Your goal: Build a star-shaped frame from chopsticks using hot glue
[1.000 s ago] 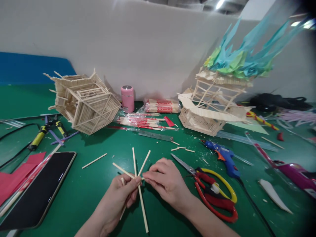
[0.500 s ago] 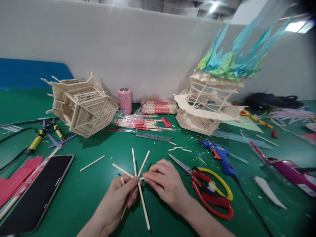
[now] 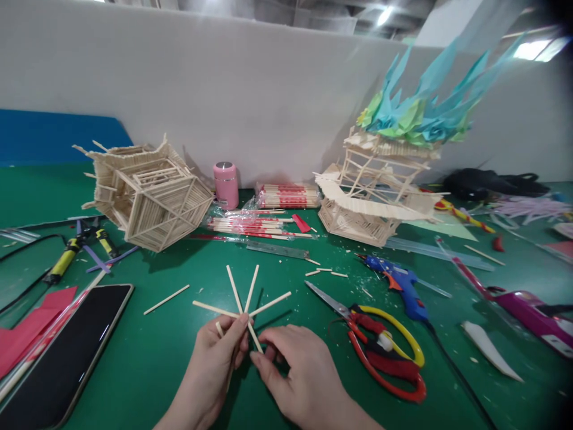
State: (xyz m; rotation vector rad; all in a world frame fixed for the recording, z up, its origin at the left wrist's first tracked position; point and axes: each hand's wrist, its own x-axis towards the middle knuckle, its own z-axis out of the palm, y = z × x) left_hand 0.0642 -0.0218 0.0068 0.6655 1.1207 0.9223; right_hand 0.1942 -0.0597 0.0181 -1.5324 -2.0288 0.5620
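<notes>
Several thin wooden sticks (image 3: 270,304) fan out from one crossing point above the green table (image 3: 179,346). My left hand (image 3: 215,364) pinches them at that crossing between thumb and fingers; another stick end pokes up between its fingers. On the right, my right hand (image 3: 298,370) has its thumb and index finger closed on the lower end of a stick pointing toward me. The curled fingers hide the rest of that stick. A single loose stick (image 3: 166,300) lies on the table to the left of the hands.
Scissors (image 3: 385,346) and a blue glue gun (image 3: 400,283) lie right; a phone (image 3: 71,352) and pliers (image 3: 67,260) lie left. Behind stand two stick structures (image 3: 154,206) (image 3: 358,221), a pink bottle (image 3: 226,186) and bundled sticks (image 3: 289,196). A purple tool (image 3: 532,316) is far right.
The fan of sticks has turned, and one stick now points up to the right. My right hand has moved down toward me, from beside the crossing to a stick's lower end.
</notes>
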